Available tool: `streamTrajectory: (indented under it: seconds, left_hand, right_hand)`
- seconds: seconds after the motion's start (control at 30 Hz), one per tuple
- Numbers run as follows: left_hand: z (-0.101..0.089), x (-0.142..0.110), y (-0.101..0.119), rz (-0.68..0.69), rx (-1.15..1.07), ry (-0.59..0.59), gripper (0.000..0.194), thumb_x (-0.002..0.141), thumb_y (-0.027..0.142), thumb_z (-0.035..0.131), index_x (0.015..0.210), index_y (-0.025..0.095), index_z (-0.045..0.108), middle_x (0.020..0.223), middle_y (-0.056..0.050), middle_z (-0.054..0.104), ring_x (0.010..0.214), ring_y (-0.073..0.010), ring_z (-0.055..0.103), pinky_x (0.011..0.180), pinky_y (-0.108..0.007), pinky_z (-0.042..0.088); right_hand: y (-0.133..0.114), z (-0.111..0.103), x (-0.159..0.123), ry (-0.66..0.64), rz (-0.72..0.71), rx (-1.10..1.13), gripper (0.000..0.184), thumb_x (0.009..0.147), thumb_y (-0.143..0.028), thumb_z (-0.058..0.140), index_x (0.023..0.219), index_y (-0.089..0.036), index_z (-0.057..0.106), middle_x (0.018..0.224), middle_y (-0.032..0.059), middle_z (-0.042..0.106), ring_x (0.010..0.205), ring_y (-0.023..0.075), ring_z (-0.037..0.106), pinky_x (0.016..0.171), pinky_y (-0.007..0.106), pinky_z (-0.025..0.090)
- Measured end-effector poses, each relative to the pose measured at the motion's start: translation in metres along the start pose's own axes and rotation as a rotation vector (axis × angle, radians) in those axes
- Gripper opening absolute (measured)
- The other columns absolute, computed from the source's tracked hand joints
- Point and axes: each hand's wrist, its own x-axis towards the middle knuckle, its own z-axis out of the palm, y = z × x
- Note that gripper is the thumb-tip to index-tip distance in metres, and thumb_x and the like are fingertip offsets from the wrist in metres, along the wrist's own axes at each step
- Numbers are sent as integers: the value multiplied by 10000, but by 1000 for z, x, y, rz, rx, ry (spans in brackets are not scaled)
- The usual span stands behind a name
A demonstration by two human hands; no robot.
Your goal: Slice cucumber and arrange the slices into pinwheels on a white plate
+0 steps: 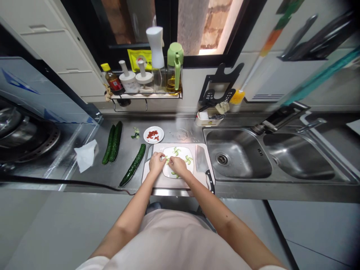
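Cucumber slices (pixel 188 160) could slide askew on the plate (pixel 183 152) if the left hand (pixel 156 163) or right hand (pixel 178 166) brushes them, fingertips seemingly bunched nearly closed, any hold too small to tell.

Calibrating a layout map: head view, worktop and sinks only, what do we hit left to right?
Crumpled white tissue → paired cucumbers → lone cucumber → square white plate with green slices → knife → left sink basin → right sink basin.
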Motion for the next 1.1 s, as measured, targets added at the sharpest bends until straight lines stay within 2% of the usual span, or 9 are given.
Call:
streamTrajectory:
  seconds: [0.17, 0.37, 0.6, 0.8, 0.97, 1.03, 1.1]
  left_hand:
    - [-5, 1, -4, -31, -54, 42, 174, 801, 314, 596, 926, 226, 679, 984, -50, 620, 866, -181, 595, 774, -274, 439]
    - [-14, 1, -17, -68, -130, 132, 186, 798, 304, 582, 919, 203, 679, 938, -54, 626, 800, -167, 594, 783, -275, 456]
    - [-23, -4, -25, -65, -202, 181, 171, 780, 313, 598, 873, 198, 685, 886, -47, 634, 721, -147, 575, 747, -267, 472]
    - [-27, -2, -29, -78, -230, 199, 165, 769, 306, 597, 858, 204, 692, 888, -40, 638, 710, -139, 578, 719, -253, 472]
    - [-33, 15, -34, -74, -213, 236, 180, 775, 314, 581, 871, 211, 693, 845, -27, 639, 688, -132, 560, 733, -255, 460]
    - [-34, 29, -34, -109, -250, 261, 201, 786, 320, 562, 899, 209, 685, 840, -21, 647, 718, -133, 569, 735, -245, 460]
    - [-34, 47, -33, -200, -308, 302, 249, 811, 336, 524, 963, 200, 668, 818, -14, 650, 711, -130, 574, 716, -236, 463]
  right_hand:
    - [6, -10, -4, 83, 17, 80, 186, 900, -329, 511, 897, -190, 635, 852, 49, 677, 761, 157, 579, 592, 235, 273]
    - [26, -23, -22, 167, 33, 247, 175, 870, -312, 514, 827, -185, 627, 768, 23, 651, 707, 139, 553, 590, 216, 294]
    - [43, -23, -54, 285, 4, 412, 219, 842, -336, 491, 721, -189, 599, 647, 2, 594, 625, 135, 522, 584, 217, 323]
    - [50, -24, -66, 336, 3, 468, 261, 823, -406, 488, 693, -198, 578, 563, -22, 528, 569, 136, 502, 571, 225, 338]
    - [53, -21, -67, 352, -1, 485, 277, 806, -433, 496, 686, -198, 580, 558, -19, 529, 558, 137, 496, 564, 231, 346]
    - [52, -21, -66, 351, 0, 492, 281, 803, -440, 502, 685, -198, 583, 559, -18, 533, 554, 136, 491, 560, 231, 347]
    - [51, -21, -65, 350, -1, 504, 283, 802, -443, 505, 681, -198, 582, 562, -17, 538, 554, 136, 492, 560, 231, 350]
